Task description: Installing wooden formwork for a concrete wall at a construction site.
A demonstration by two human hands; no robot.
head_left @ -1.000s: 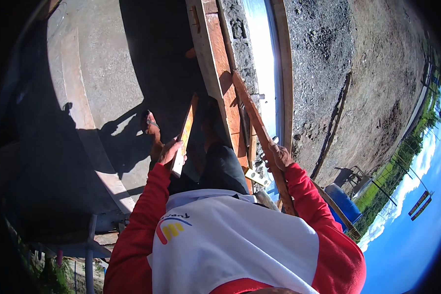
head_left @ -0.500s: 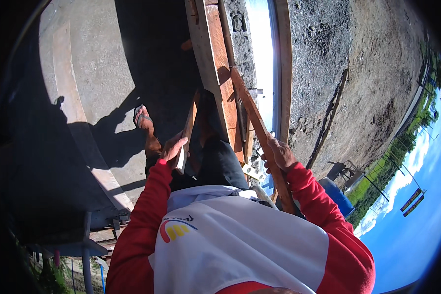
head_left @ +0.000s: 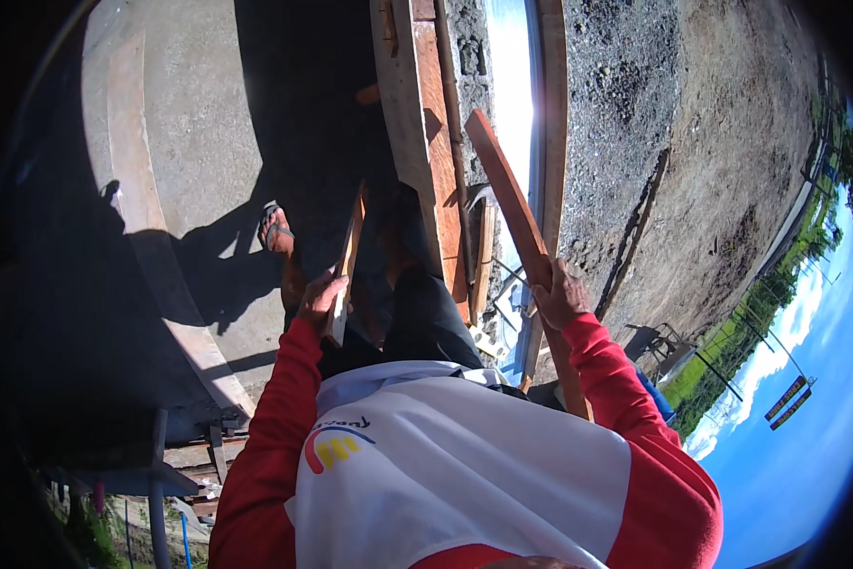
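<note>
The right hand (head_left: pixel 561 296) is closed around a long reddish plank (head_left: pixel 507 194) that slants up and away to the left, while the left hand (head_left: pixel 322 299) clasps a thinner wood strip (head_left: pixel 348 261) beside the leg.

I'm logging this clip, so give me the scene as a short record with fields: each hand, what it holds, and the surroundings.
setting: outdoors, sunlit concrete slab beside gravel ground
left hand: fingers closed round a short wooden strip
right hand: gripping a long reddish wooden plank, tilted upward
clothing: red-sleeved shirt with white front
foot: sandal on the slab
nearby: wooden formwork boards along the slab edge
</note>
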